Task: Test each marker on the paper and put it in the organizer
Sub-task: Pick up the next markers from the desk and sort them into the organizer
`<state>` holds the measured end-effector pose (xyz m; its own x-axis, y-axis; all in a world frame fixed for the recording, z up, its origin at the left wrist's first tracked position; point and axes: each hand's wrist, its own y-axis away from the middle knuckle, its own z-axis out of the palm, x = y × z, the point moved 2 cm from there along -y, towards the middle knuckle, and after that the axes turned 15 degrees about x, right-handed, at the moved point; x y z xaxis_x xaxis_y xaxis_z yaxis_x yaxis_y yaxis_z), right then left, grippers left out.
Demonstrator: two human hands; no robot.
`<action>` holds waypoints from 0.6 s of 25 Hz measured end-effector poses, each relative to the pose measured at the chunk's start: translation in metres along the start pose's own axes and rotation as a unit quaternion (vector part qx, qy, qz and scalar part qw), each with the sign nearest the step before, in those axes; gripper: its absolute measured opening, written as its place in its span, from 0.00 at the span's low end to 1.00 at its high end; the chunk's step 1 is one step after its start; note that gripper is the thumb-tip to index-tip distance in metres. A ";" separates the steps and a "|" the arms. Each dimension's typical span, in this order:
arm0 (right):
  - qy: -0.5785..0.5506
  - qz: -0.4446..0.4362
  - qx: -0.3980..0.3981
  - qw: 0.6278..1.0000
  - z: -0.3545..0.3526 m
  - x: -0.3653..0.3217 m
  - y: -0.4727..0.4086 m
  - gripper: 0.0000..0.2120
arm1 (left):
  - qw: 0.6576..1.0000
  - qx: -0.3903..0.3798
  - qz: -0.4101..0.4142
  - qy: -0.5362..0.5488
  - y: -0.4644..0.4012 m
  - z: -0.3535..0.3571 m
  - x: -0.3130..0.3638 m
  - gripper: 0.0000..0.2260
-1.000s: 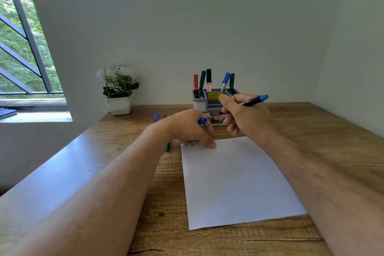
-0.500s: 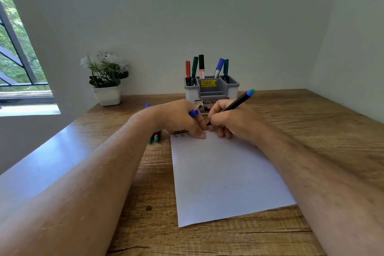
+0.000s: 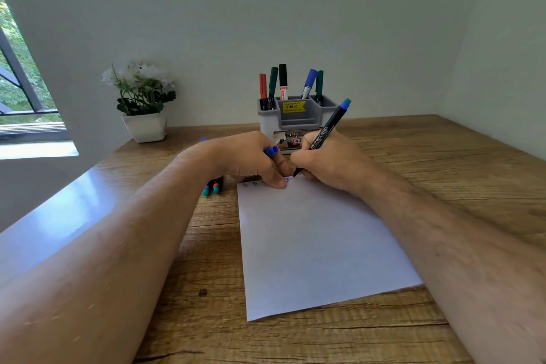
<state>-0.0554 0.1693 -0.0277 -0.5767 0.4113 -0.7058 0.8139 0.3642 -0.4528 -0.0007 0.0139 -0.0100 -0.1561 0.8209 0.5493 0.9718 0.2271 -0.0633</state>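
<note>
The black marker [image 3: 322, 139] was held in the right hand [image 3: 328, 165], tilted back towards the organizer, its tip set down on the far edge of the paper [image 3: 310, 245]. A small blue scribble [image 3: 288, 180] could be made out right at the nib, so the test stroke was judged to be under way. The right fingers were curled tightly round the lower barrel in a writing grip, with nothing left slack.

The blue cap [image 3: 271, 151] was kept pinched in the left hand [image 3: 251, 159], presumably so that it could be refitted at once after the test. The left fingertips [image 3: 279, 183] were pressed onto the top of the sheet just beside the nib, apparently to keep the paper pinned while the mark was made. A few faint earlier marks [image 3: 254, 184] were seen along the same edge.

Beyond the hands, the grey organizer [image 3: 295, 118] was seen upright on the wooden desk [image 3: 443, 186], with five markers standing in its compartments. More markers [image 3: 212, 188] were lying just left of the paper, partly hidden under the left wrist, so more tests were judged to remain. A potted plant [image 3: 141, 103] was set well to the left, by the wall.
</note>
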 end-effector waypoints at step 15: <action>-0.006 -0.001 0.002 1.000 0.001 -0.001 0.000 0.10 | 1.000 -0.002 -0.015 -0.014 0.007 -0.001 0.005 0.07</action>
<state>-0.0554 0.1683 -0.0274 -0.5777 0.4011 -0.7109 0.8128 0.3624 -0.4561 0.0052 0.0190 -0.0068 -0.1896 0.8278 0.5280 0.9673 0.2499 -0.0444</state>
